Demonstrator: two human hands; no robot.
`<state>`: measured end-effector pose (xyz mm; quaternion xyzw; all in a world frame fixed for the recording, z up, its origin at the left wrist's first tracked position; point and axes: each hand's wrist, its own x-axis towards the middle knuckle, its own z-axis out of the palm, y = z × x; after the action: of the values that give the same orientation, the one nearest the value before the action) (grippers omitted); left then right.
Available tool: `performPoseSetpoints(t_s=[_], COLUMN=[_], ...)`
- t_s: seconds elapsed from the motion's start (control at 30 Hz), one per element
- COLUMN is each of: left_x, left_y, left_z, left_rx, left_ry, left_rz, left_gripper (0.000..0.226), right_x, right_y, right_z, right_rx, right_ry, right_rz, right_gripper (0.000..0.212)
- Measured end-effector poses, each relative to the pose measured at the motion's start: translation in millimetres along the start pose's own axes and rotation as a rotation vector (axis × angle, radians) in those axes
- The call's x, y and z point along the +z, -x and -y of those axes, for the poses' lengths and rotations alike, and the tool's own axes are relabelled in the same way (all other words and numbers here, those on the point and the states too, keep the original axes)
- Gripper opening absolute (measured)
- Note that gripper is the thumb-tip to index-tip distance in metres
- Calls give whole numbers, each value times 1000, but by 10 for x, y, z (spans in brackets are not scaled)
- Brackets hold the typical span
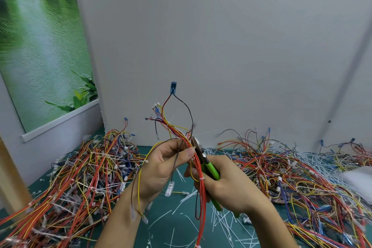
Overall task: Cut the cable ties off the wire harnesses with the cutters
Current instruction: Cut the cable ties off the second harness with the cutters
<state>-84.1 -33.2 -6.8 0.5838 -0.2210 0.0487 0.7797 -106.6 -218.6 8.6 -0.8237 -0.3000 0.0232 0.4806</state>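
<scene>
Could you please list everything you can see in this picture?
held harness: one, red, yellow and brown wires, centre
cutters: one, green handles, against the held harness
left harness pile: one, mixed colours, left on mat
right harness pile: one, mixed colours, right on mat
cut ties: many, white, scattered on mat
mat: one, dark green, underneath
wall: one, white, behind
poster: one, green, upper left
left hand: one, holding the held harness
right hand: one, gripping the cutters
</scene>
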Motion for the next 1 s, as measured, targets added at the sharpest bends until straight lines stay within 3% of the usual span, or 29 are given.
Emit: performPoseSetpoints(t_s=[0.47,0.7,0.83,1.0], left_x=[24,23,25,26], left_y=[4,12,23,15], left_z=[-27,-30,-44,-30], left_rx=[-7,-10,-9,3], left_ry=[-1,-3,9,-2], left_rz=[13,-5,15,5], left_gripper=[28,45,29,33], right_x=[-18,-1,-15,-8], right_y=[-20,-15,5,2], right_z=[-38,-28,-7,-2], right_rx=[-24,-14,-31,-24], right_ry=[18,53,41,54], right_rz=[-1,-14,-17,-7], right_gripper=[15,18,16,18])
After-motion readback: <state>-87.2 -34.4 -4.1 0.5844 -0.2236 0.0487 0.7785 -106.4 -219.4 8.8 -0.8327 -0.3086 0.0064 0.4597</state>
